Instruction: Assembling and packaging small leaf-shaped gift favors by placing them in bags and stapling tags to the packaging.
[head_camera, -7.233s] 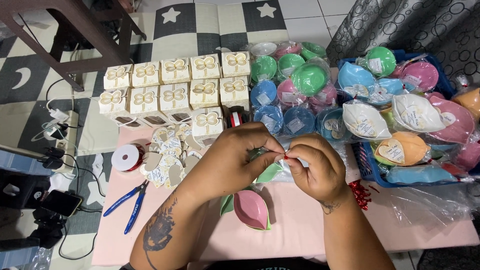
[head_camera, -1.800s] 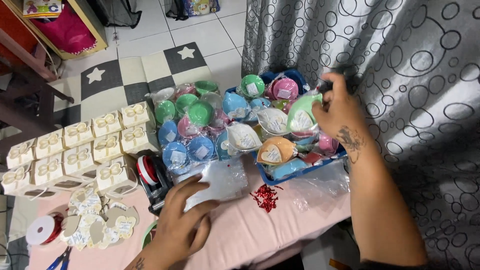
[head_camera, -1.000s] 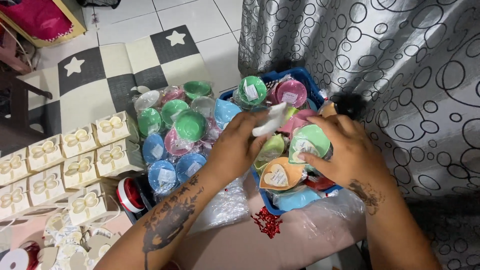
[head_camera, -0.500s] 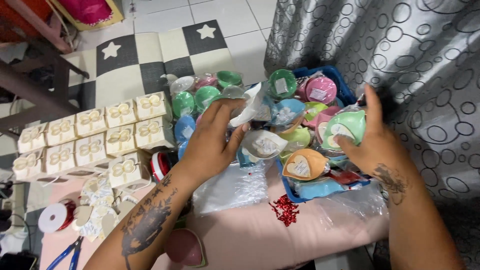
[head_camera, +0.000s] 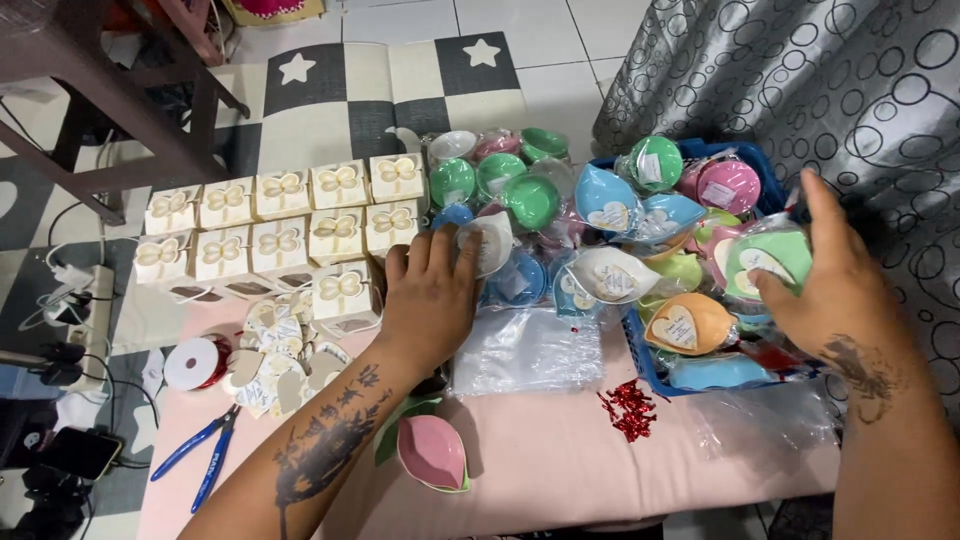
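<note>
Pink cloth covers the low table, with checkered floor mats beyond. Left hand lies flat, fingers slightly spread, fingertips touching a white leaf-shaped dish wrapped in clear plastic beside cream butterfly-topped favour boxes. Right hand, fingers together, presses against a wrapped green leaf-shaped dish in the blue plastic basket. An unwrapped pink dish sits near the forearm.

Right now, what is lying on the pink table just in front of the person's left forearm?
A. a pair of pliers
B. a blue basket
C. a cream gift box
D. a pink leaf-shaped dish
D. The pink leaf-shaped dish lies on the table right beside the left forearm, while the pliers lie farther out to the left.
</note>
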